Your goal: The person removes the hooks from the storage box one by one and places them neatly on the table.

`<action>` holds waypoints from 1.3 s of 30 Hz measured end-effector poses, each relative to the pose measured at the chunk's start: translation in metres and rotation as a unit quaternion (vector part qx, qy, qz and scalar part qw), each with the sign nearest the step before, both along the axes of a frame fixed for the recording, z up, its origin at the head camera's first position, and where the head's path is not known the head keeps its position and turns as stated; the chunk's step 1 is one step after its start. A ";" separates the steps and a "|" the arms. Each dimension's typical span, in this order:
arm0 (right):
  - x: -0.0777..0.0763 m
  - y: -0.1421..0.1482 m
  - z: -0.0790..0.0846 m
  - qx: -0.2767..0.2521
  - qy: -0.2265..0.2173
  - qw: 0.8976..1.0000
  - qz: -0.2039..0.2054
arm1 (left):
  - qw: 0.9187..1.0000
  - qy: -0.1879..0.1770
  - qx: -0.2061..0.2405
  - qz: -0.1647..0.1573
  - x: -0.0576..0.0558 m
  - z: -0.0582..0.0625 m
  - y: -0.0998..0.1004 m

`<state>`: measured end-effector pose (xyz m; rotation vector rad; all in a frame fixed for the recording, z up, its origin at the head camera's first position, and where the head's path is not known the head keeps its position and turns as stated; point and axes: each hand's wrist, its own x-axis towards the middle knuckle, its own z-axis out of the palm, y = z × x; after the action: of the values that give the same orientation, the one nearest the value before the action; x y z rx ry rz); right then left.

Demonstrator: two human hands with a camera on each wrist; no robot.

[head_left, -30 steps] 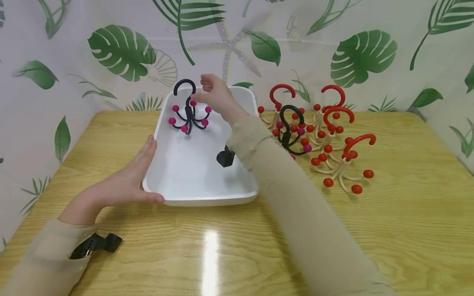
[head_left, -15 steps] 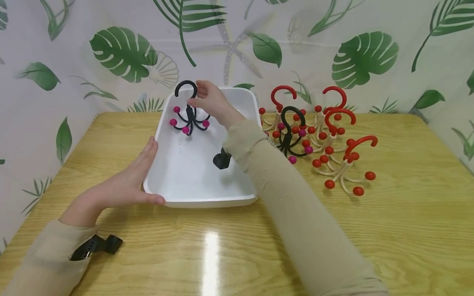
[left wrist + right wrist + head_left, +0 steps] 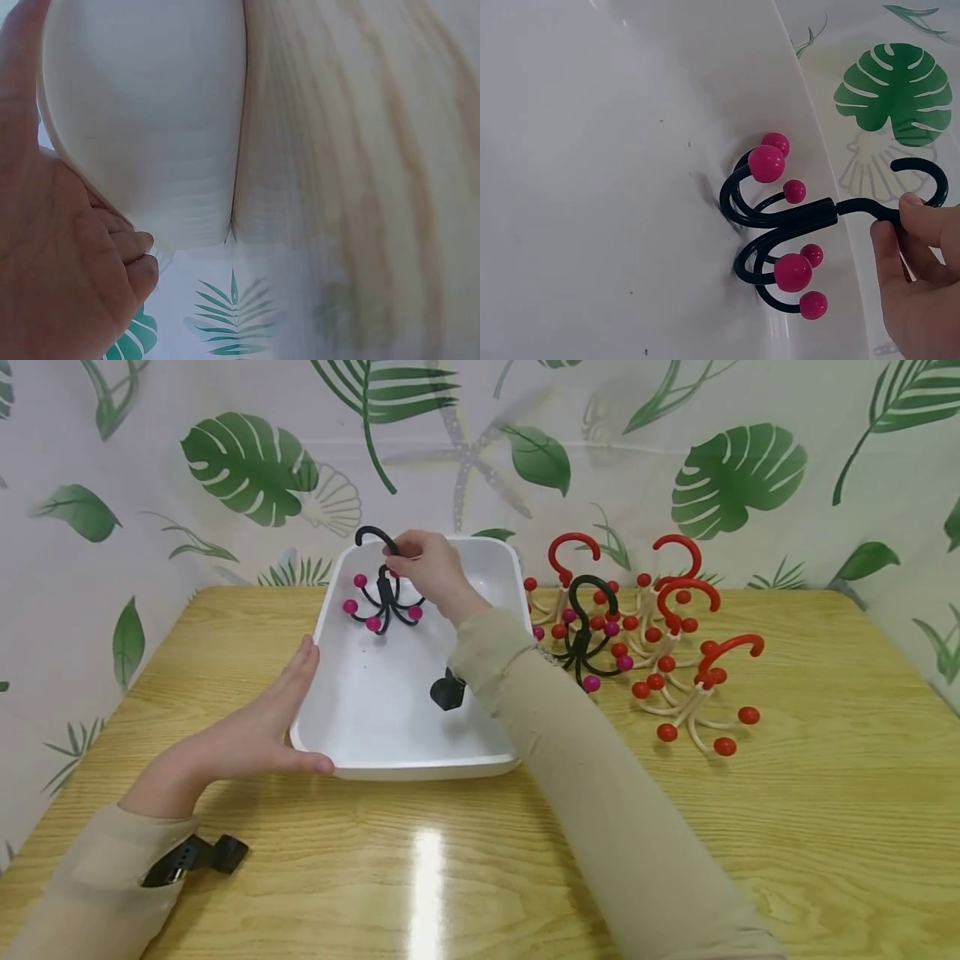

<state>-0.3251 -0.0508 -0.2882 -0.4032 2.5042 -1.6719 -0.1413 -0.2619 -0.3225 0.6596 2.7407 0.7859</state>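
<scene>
My right hand (image 3: 435, 568) pinches the curved neck of a black multi-arm hook (image 3: 386, 595) with pink ball tips. In the right wrist view, thumb and fingers grip the hook (image 3: 802, 214) just below its curl. It stands in the far left part of a white tray (image 3: 405, 727), its arms at the tray floor. My left hand (image 3: 255, 727) rests against the tray's near left corner, thumb along the front and fingers on the left side. In the left wrist view, this hand (image 3: 75, 255) touches the tray's outer wall (image 3: 157, 127).
Right of the tray, a second black hook (image 3: 581, 639) with pink tips stands among several cream hooks with red curls and red balls, such as the nearest one (image 3: 697, 693). They stand on the wooden table (image 3: 825, 827). A leaf-patterned wall covering (image 3: 247, 468) rises behind.
My right hand has closed its fingers on the black hook's neck, having hovered beside it a second ago. The hook's curl has turned slightly. My left hand stays at the tray.
</scene>
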 end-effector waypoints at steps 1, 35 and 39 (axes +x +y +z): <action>0.001 0.001 0.001 0.000 0.002 1.000 -0.002 | 1.000 0.000 0.001 0.001 0.000 0.000 0.000; 0.103 0.100 0.092 0.005 0.109 0.992 0.059 | 1.000 0.007 0.024 -0.007 0.001 -0.002 0.000; 0.115 0.121 0.096 0.013 0.106 0.993 0.043 | 0.999 0.009 0.032 -0.024 0.002 0.000 0.001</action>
<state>-0.2098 0.0704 -0.1919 -0.7107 2.6074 -1.6421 -0.1393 -0.2612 -0.3223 0.7457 2.7144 0.8655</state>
